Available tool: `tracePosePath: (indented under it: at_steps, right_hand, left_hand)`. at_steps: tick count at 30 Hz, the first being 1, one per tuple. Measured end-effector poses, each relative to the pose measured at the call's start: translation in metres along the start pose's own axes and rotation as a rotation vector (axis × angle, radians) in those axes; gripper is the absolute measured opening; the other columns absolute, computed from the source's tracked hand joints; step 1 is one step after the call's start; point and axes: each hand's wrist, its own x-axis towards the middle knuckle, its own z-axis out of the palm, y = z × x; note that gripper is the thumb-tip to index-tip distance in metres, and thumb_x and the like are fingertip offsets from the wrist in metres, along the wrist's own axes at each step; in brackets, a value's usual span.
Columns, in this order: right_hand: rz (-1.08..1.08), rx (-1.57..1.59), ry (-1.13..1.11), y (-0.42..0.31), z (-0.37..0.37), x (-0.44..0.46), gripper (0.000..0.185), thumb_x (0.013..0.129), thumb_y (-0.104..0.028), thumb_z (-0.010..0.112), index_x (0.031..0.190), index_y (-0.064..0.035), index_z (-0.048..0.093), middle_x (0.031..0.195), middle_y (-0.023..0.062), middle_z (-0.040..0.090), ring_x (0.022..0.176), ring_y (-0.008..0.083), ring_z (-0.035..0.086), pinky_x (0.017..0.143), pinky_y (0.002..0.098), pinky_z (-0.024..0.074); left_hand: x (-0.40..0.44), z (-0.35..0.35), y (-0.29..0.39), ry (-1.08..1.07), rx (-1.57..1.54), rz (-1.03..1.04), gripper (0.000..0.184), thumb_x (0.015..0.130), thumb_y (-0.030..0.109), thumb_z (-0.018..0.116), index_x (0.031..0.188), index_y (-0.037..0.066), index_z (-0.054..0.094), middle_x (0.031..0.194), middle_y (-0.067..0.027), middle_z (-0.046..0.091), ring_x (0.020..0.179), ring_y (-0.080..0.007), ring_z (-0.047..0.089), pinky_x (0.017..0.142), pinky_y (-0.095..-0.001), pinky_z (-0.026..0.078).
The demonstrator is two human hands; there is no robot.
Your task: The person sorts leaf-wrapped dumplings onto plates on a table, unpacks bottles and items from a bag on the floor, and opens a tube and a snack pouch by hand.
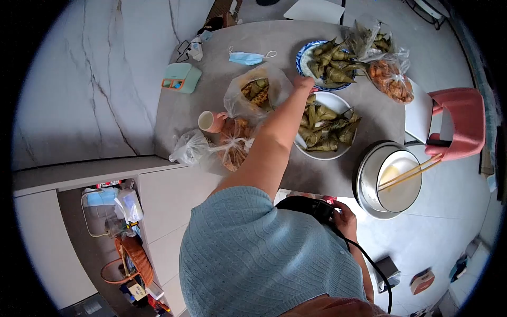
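Observation:
My left hand, on my outstretched arm, is at the near-left rim of a blue-and-white bowl of leaf-wrapped bundles. It appears to grip that rim, though most of its fingers are hidden. Just below, a white oval dish carries more green wrapped bundles. At my waist, my right hand has its fingers closed on a black object with a cable. Left of my forearm lies an open clear bag with wrapped food inside.
A pink mug, tied bags of brown food, a blue mask and a green box are on the grey table. Right are bagged food, a white pot with chopsticks, and a pink chair.

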Motion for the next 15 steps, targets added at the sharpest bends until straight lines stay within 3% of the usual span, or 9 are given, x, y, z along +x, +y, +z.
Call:
tracePosePath:
  at_steps: [1, 3, 7, 10, 11, 13, 14, 15]
  right_hand:
    - [-0.005, -0.005, -0.001, 0.000, 0.000, 0.001, 0.029, 0.086, -0.001, 0.055, 0.115, -0.0012, 0.059, 0.102, 0.0152, 0.066, 0.087, 0.0225, 0.066, 0.074, 0.0302, 0.0506]
    - [-0.048, -0.005, 0.008, -0.001, 0.002, 0.001, 0.030, 0.086, 0.000, 0.056, 0.116, -0.0009, 0.058, 0.102, 0.0159, 0.066, 0.089, 0.0231, 0.066, 0.075, 0.0297, 0.0507]
    - [-0.126, -0.037, 0.019, 0.002, 0.001, 0.004, 0.030, 0.086, -0.001, 0.056, 0.116, -0.0008, 0.058, 0.102, 0.0166, 0.066, 0.090, 0.0233, 0.066, 0.075, 0.0294, 0.0511]
    - [-0.094, -0.083, 0.029, -0.006, 0.000, 0.002, 0.029, 0.086, -0.001, 0.057, 0.116, -0.0004, 0.058, 0.103, 0.0170, 0.065, 0.092, 0.0242, 0.066, 0.076, 0.0302, 0.0514]
    - [-0.090, -0.086, 0.028, -0.006, 0.000, 0.002, 0.029, 0.086, -0.002, 0.056, 0.115, -0.0007, 0.058, 0.103, 0.0166, 0.066, 0.091, 0.0245, 0.066, 0.076, 0.0306, 0.0516]
    - [-0.083, -0.085, 0.032, -0.010, 0.001, 0.002, 0.029, 0.087, -0.002, 0.056, 0.115, -0.0010, 0.058, 0.103, 0.0162, 0.066, 0.091, 0.0249, 0.066, 0.076, 0.0310, 0.0517]
    - [-0.068, -0.079, 0.026, -0.013, 0.001, 0.002, 0.028, 0.086, -0.003, 0.057, 0.115, -0.0013, 0.059, 0.103, 0.0161, 0.066, 0.091, 0.0256, 0.067, 0.075, 0.0311, 0.0518]
    - [-0.053, -0.073, 0.020, -0.014, 0.001, 0.002, 0.028, 0.086, -0.003, 0.057, 0.114, -0.0015, 0.059, 0.103, 0.0160, 0.066, 0.090, 0.0263, 0.067, 0.075, 0.0313, 0.0518]
  left_hand:
    - [0.034, -0.003, -0.019, -0.032, 0.281, 0.111, 0.030, 0.080, 0.010, 0.064, 0.104, -0.006, 0.056, 0.088, -0.0182, 0.065, 0.075, -0.0269, 0.065, 0.064, -0.0382, 0.052]
    - [0.044, -0.012, -0.031, -0.013, 0.313, 0.069, 0.026, 0.076, 0.020, 0.068, 0.092, -0.001, 0.063, 0.092, -0.0150, 0.064, 0.088, -0.0283, 0.059, 0.079, -0.0402, 0.045]
    - [0.011, -0.037, -0.023, -0.114, 0.338, 0.006, 0.025, 0.076, 0.022, 0.068, 0.083, -0.002, 0.065, 0.097, -0.0155, 0.064, 0.092, -0.0260, 0.058, 0.080, -0.0368, 0.045]
    - [0.046, -0.039, -0.059, -0.271, 0.210, -0.064, 0.031, 0.077, 0.024, 0.068, 0.092, -0.002, 0.063, 0.106, -0.0169, 0.061, 0.103, -0.0275, 0.055, 0.087, -0.0378, 0.043]
    - [0.067, -0.032, -0.071, 0.024, 0.488, 0.286, 0.034, 0.078, 0.025, 0.068, 0.098, -0.002, 0.061, 0.110, -0.0172, 0.059, 0.105, -0.0288, 0.054, 0.089, -0.0389, 0.042]
    - [-0.015, -0.031, -0.020, 0.389, 0.533, 0.692, 0.050, 0.081, 0.029, 0.067, 0.119, 0.001, 0.052, 0.118, -0.0183, 0.054, 0.113, -0.0337, 0.051, 0.095, -0.0418, 0.040]
    - [-0.035, -0.028, 0.007, 0.382, 0.534, 0.696, 0.050, 0.081, 0.029, 0.067, 0.119, 0.001, 0.052, 0.118, -0.0183, 0.054, 0.113, -0.0337, 0.051, 0.095, -0.0418, 0.040]
    - [-0.047, -0.025, 0.023, 0.341, 0.627, 0.836, 0.054, 0.078, 0.027, 0.069, 0.122, 0.002, 0.049, 0.121, -0.0189, 0.052, 0.118, -0.0338, 0.046, 0.099, -0.0418, 0.038]
